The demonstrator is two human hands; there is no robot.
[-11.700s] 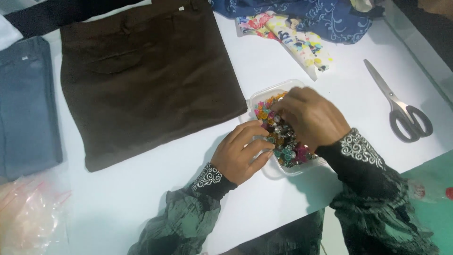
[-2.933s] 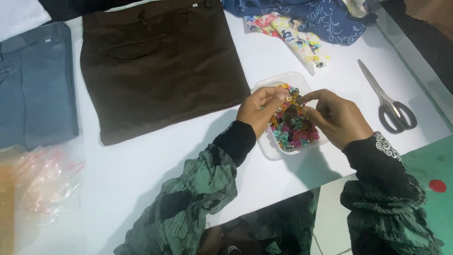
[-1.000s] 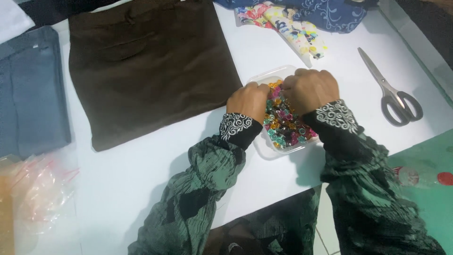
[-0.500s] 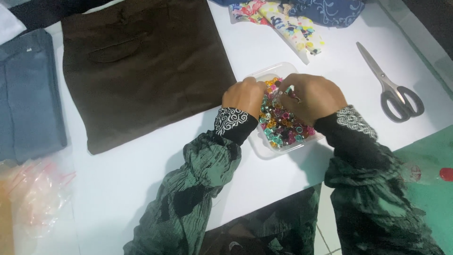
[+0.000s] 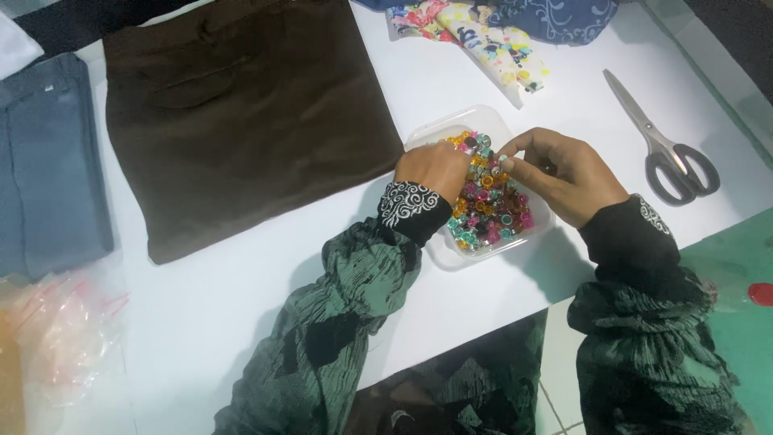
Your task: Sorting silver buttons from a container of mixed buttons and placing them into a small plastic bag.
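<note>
A clear plastic tray (image 5: 448,254) full of several small colourful beads (image 5: 489,216) sits on the white table (image 5: 201,306). My left hand (image 5: 435,167) rests on the tray's left side, knuckles up, fingers curled down into the beads. My right hand (image 5: 564,173) is over the tray's right side, thumb and forefinger pinched near a bead at the top of the pile. What either hand grips is too small to tell. Both arms wear dark green patterned sleeves with white embroidered cuffs.
A folded dark brown cloth (image 5: 241,113) lies left of the tray, a folded grey-blue cloth (image 5: 44,161) further left. Floral and blue fabric (image 5: 499,32) lies at the back. Grey scissors (image 5: 668,149) lie to the right. A crumpled plastic bag (image 5: 56,338) is near left.
My hands shifted slightly inside the tray; the right hand has drawn a little to the right and its fingers now pinch at the top of the bead pile.
</note>
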